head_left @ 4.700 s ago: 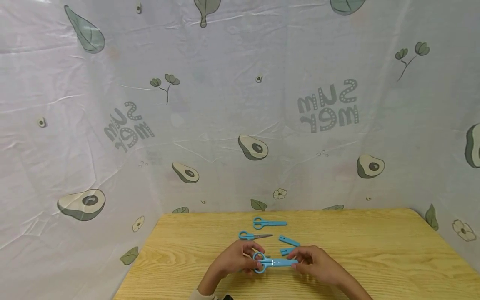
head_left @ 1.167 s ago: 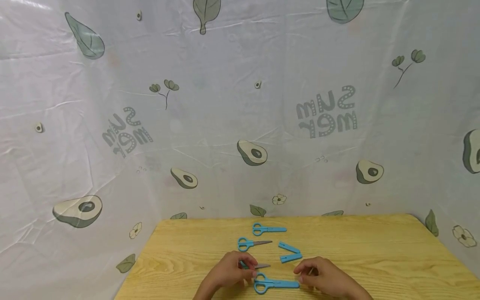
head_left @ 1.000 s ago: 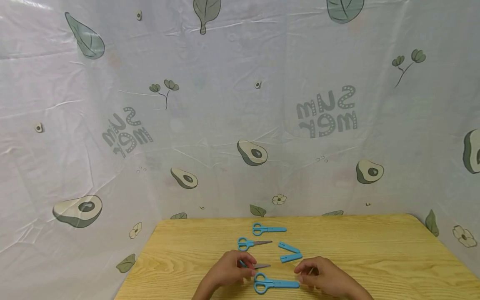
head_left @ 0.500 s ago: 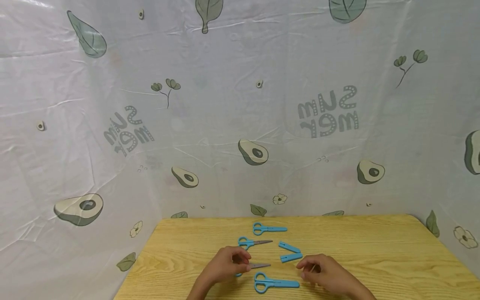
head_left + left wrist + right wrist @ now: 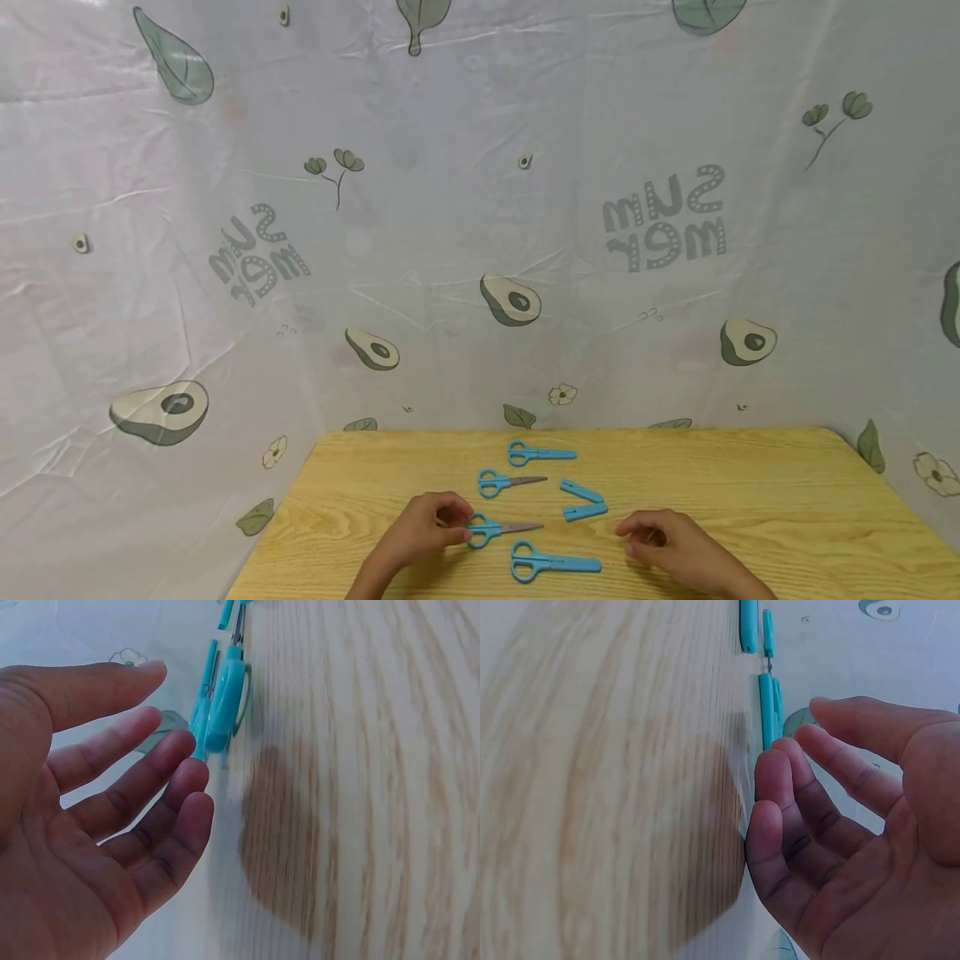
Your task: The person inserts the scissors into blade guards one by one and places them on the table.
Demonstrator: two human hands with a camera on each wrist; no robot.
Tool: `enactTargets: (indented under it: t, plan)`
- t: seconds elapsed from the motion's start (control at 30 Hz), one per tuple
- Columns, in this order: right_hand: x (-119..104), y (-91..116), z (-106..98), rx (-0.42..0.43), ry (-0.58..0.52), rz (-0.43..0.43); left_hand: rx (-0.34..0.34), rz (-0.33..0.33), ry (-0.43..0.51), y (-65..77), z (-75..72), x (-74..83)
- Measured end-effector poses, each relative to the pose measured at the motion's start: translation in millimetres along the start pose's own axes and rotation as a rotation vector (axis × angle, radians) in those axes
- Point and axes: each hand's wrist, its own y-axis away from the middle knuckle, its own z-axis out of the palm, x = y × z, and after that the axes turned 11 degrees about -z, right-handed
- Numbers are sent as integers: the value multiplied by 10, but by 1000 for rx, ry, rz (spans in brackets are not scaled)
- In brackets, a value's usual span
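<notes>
My left hand (image 5: 427,529) hovers beside the handle of bare-bladed blue scissors (image 5: 492,528), its fingers loosely bent and holding nothing. In the left wrist view, the palm and spread fingers (image 5: 120,802) show with a blue scissors handle (image 5: 225,705) beyond the fingertips. On the other side, my right hand (image 5: 678,546) rests at the table, relaxed and holding nothing. Nearest to me lie blue scissors in a sheath (image 5: 573,564), handles to the left. Two loose blue blade covers (image 5: 581,491) form a V between the hands; one cover (image 5: 766,712) shows past the right fingertips.
Farther back on the wooden table (image 5: 360,475) lie another bare-bladed pair of blue scissors (image 5: 495,483) and, behind it, a sheathed pair (image 5: 551,455). A pale printed curtain (image 5: 420,250) hangs along the back and sides of the table.
Earlier both hands held the sheathed scissors above the table; that pair now lies at the front. Since then my left hand has drawn back leftward and my right hand rightward.
</notes>
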Motion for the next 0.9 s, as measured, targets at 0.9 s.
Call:
enactTargets:
  t: [0.9]
  plan:
    - [7,-71,-15,-8,87,-31,52,16,-81,-37,70,-54]
